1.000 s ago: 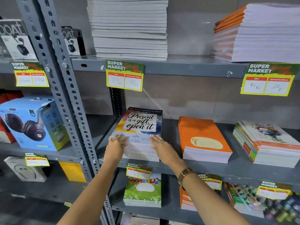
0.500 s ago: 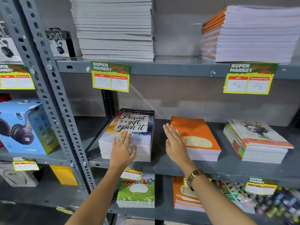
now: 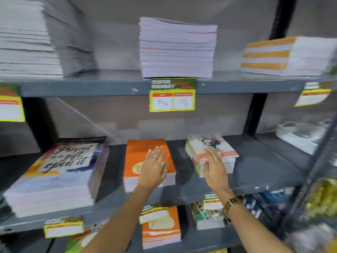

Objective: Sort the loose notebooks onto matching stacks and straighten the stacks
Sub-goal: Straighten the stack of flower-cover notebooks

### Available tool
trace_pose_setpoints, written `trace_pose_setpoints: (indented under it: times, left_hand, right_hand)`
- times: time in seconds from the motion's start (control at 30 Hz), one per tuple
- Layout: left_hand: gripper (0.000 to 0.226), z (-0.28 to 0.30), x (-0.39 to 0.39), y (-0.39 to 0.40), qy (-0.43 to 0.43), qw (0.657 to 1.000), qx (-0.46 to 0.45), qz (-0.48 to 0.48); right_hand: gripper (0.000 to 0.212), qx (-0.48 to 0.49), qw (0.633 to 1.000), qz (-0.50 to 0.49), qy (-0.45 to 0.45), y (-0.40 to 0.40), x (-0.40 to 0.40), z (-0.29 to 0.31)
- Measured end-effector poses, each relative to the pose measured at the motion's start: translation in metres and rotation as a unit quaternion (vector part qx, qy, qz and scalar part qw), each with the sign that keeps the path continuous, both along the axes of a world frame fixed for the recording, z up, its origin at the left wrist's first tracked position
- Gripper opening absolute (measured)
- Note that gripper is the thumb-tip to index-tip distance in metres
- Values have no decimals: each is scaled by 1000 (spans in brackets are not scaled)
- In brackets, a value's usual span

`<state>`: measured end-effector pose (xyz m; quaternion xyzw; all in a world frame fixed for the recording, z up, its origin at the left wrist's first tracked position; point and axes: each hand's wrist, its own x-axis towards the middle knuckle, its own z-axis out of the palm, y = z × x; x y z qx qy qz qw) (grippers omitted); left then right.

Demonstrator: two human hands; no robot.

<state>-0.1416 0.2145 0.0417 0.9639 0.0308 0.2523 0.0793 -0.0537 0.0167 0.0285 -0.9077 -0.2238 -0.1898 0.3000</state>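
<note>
— Where were the hands?
— The left hand (image 3: 154, 170) lay flat, fingers spread, over the orange stack (image 3: 148, 162) in the middle of the grey shelf (image 3: 259, 167), holding nothing. The right hand (image 3: 215, 168) was open too, fingers straight, against the front left corner of the floral stack (image 3: 209, 152).
— And the rest?
— The "Present is a gift" stack (image 3: 60, 172) sat toward the shelf's left end, untouched.

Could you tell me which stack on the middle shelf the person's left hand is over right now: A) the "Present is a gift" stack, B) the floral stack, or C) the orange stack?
C: the left hand lies open over the orange stack, while the right hand reaches the floral stack.
</note>
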Motion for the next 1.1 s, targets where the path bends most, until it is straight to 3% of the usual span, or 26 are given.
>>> trace_pose_setpoints:
  times: [0.13,0.5,0.73,0.9,1.1]
  left_hand:
    - [44,2,36,-49,8,997,-73,-7]
    - [60,-5,103,-103,79,969,-233,9]
    - [54,-8,113,-119,100,931,-352,0]
    - [70,-9,112,-128,82,907,-413,-10]
    - [77,-6,108,-135,82,889,-450,2]
  right_hand:
    - [45,0,999,-36,32,-39,29,3]
    - [49,2,988,-50,145,-82,105,9]
    - [40,186,928,-23,321,-73,140,14]
    - [25,180,932,-27,313,-72,151,10]
    - [26,113,950,-9,290,-69,149,9]
